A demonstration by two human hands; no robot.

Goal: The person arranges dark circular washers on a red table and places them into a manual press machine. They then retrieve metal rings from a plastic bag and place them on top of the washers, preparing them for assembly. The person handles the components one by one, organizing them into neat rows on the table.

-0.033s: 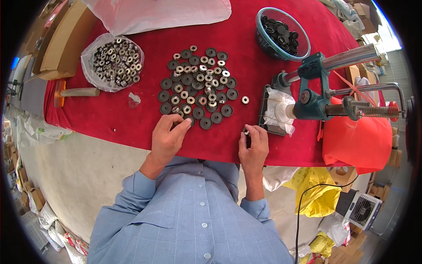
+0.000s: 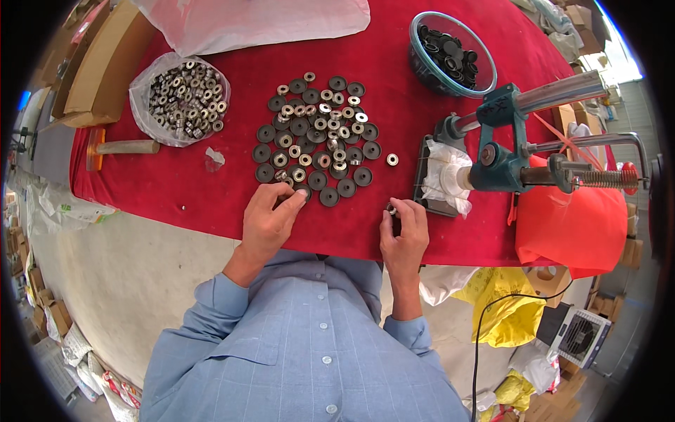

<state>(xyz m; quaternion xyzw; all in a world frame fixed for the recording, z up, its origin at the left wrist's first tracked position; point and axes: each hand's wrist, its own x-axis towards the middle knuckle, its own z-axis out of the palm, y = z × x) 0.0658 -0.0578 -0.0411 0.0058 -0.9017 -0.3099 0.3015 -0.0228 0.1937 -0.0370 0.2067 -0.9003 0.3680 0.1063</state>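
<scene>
My left hand [image 2: 269, 216] is closed at the near edge of a spread of black wheels [image 2: 329, 196]. Its thumb and fingers pinch a black wheel [image 2: 306, 189], partly hidden by the thumb. Over to the right, my right hand [image 2: 406, 235] grips a small metal ball bearing [image 2: 391, 209] between thumb and fingertips, just above the red cloth. Shiny bearings [image 2: 304, 160] lie on and among the wheels. One loose bearing [image 2: 392, 160] sits apart, between the spread and the press.
A green hand press [image 2: 492, 155] with a wrapped white pad stands at right. A tub of black caps [image 2: 450, 60] is behind it. To the left are a bag of bearings [image 2: 179, 102], a hammer [image 2: 126, 147] and a cardboard box [image 2: 105, 70]. Red cloth [image 2: 211, 193] covers the table.
My right hand has shifted very slightly left with the bearing. My left hand and the parts on the table look the same.
</scene>
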